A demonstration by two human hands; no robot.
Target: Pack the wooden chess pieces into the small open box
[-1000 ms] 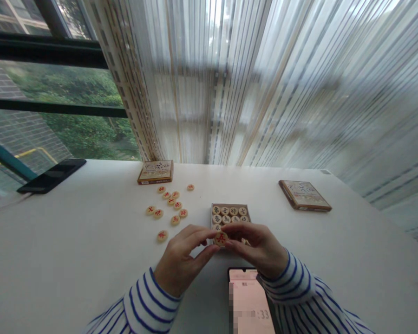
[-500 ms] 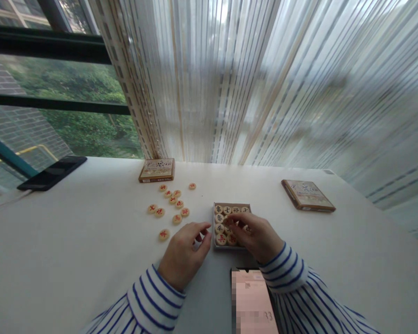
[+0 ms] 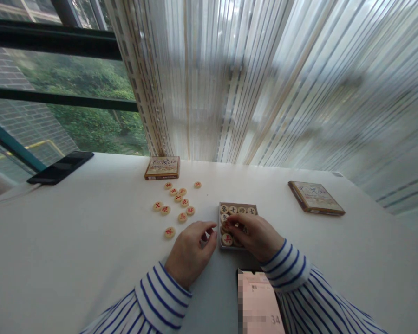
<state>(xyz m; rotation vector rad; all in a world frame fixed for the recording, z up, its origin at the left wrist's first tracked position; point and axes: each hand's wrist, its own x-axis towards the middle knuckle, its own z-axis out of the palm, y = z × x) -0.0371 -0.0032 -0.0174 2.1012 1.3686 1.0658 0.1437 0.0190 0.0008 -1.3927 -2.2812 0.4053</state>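
A shallow open box (image 3: 231, 249) holds rows of round Chinese chess pieces, black characters at the back and red ones in front. My right hand (image 3: 259, 236) is over the box, thumb and forefinger pinching a red-marked Chinese chess piece (image 3: 226, 226) above the left column. That hand hides the box's right part. Just left of the box, my left hand (image 3: 191, 248) hovers with nothing in it, thumb and forefinger slightly apart. Several loose red-marked pieces (image 3: 183, 217) lie on the table beyond it, one piece (image 3: 169, 232) closest to the left hand.
On the white table (image 3: 90, 241), a box lid (image 3: 162, 167) lies at the back and a similar flat box (image 3: 316, 197) at the right. A phone (image 3: 261, 301) with a lit screen is near my right sleeve. A dark phone (image 3: 61, 168) with a cable lies far left.
The view has shifted slightly, moving everything a little rightward. My right hand has brought the pinched piece lower and nearer the box's left column. My left hand keeps its place beside the box.
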